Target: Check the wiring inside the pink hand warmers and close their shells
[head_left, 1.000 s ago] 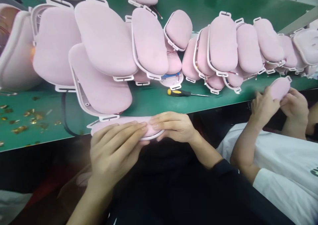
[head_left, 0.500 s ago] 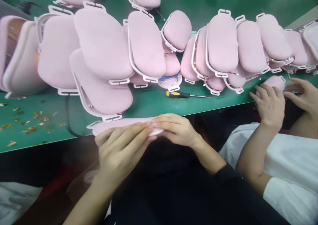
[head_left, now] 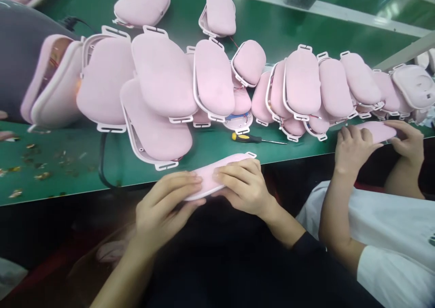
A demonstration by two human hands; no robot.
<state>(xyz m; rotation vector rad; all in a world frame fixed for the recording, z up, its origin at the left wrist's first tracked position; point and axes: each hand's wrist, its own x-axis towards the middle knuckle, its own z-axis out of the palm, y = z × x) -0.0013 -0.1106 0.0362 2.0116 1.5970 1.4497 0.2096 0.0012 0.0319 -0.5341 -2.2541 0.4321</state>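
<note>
Both hands gripped one pink pad (head_left: 217, 168) at the front edge of the green tabletop (head_left: 68, 163). The left hand (head_left: 163, 208) had its fingers (head_left: 176, 181) curled over the pad's near end, closed on it. The right hand (head_left: 248, 188) had its fingers (head_left: 234, 169) wrapped over the top of the far half, also closed on it. The pad was tilted, its slotted tab end raised toward the right and its near end hanging off the tabletop edge. A crowded row of pads (head_left: 163, 76) lay just behind, with a screwdriver (head_left: 253, 139) near the tab end. There was a bare green strip to the left, with a black cable (head_left: 102, 158) and gold scraps (head_left: 41, 176). A co-worker's hands (head_left: 353, 147) held another pad (head_left: 377, 130) on the right, well apart.
</note>
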